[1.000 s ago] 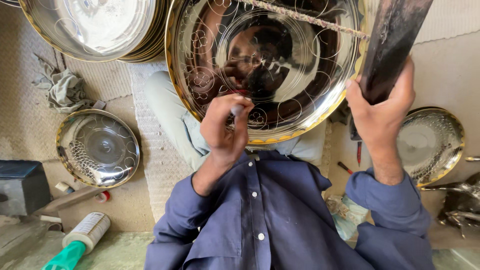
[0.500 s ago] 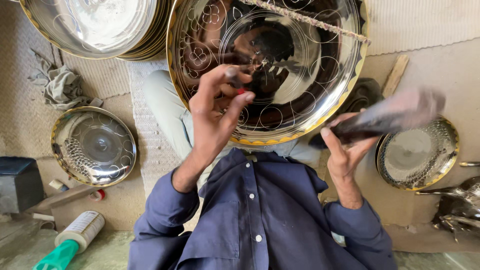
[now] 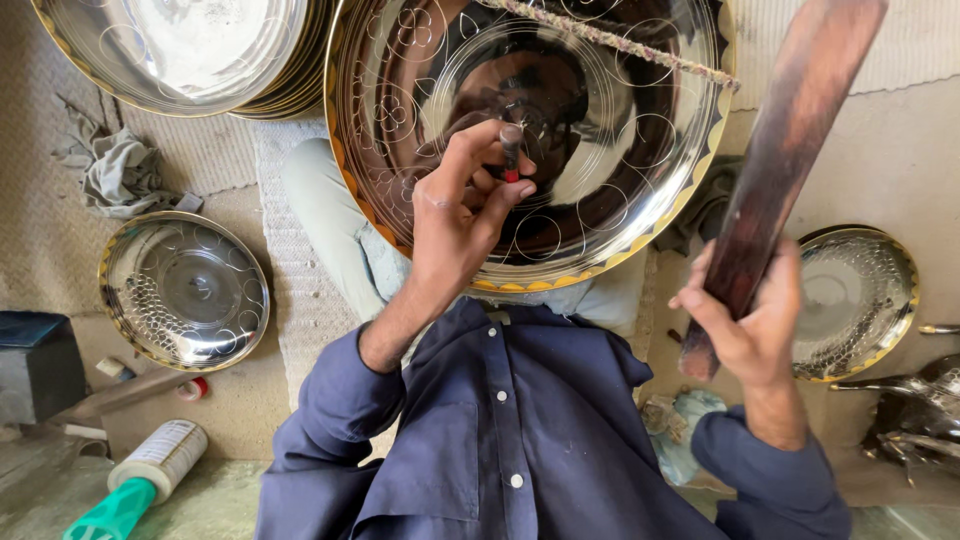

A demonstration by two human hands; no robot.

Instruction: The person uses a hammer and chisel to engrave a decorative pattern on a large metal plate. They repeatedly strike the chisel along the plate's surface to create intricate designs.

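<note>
At the far left a stack of plain shiny metal plates lies on the floor, their faces bare of any pattern as far as the view shows. Near left, a smaller patterned plate rests flat on the mat, part of its rim band filled with punched marks. In the middle, the large brass-rimmed tray leans on the person's lap. Flower and loop outlines cover its left side and lower band, while the central bowl and upper right look smooth. The left hand is closed around a short metal punch, tip set against the tray's face. To the right, the right hand grips a dark wooden mallet, raised clear of the punch. Further right, another plate shows dense stippling. The tray's engraving looks partly complete.
</note>
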